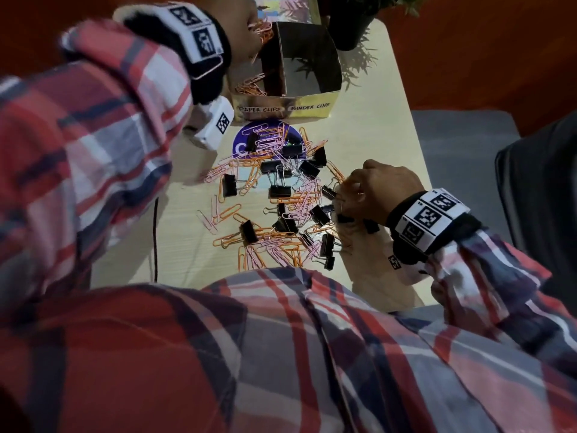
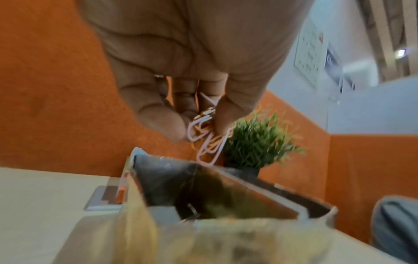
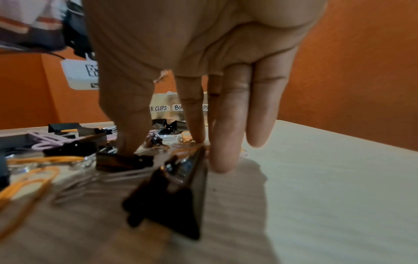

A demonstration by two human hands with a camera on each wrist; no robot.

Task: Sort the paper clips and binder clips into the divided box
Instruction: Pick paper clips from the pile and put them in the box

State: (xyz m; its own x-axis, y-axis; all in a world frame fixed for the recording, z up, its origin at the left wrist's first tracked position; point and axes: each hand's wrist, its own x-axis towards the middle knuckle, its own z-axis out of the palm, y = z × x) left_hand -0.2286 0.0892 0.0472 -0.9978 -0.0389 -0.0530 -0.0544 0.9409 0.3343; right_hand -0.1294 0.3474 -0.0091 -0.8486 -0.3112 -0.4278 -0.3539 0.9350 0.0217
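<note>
My left hand hovers over the divided box and pinches a bunch of pink and orange paper clips above the left compartment, labelled PAPER CLIPS, where several clips lie. The right compartment, labelled BINDER CLIPS, shows only a dark floor. A mixed pile of paper clips and black binder clips covers the table's middle. My right hand reaches down at the pile's right edge with straight fingers; its thumb presses on a black binder clip. Another binder clip lies close in front.
A potted green plant stands just right of the box at the table's far end. A round purple disc lies under the pile's far part. A black cable runs along the left. A grey seat is beyond the table's right edge.
</note>
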